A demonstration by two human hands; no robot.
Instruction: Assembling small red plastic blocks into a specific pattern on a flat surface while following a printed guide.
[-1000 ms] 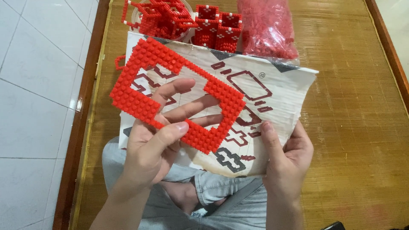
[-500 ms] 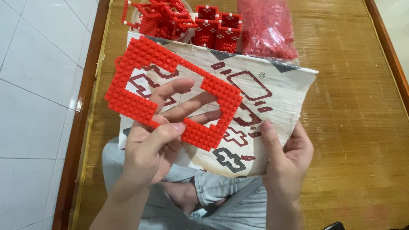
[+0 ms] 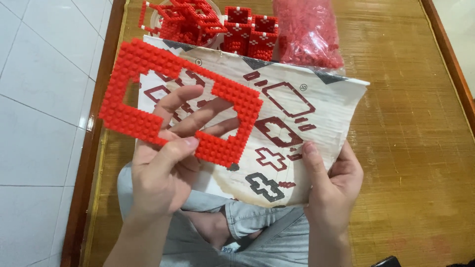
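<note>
My left hand [image 3: 170, 158] grips a flat red studded brick frame [image 3: 143, 64] with an open middle; the thumb presses its lower edge and the fingers show through the opening. My right hand [image 3: 331, 180] pinches the lower right edge of a worn paper instruction sheet [image 3: 316, 123] printed with dark red brick diagrams. The frame is held up in front of the sheet's left half.
At the top lie red brick assemblies: an openwork piece [image 3: 185, 20] and blocks with white marks [image 3: 250, 32], beside a clear bag of red bricks [image 3: 307, 32]. All rest on a woven bamboo mat [image 3: 415, 148] with a wooden rim [image 3: 91, 143]; white floor tiles [image 3: 39, 99] lie left.
The red frame has shifted slightly left and down in my left hand. The sheet and my right hand have stayed put.
</note>
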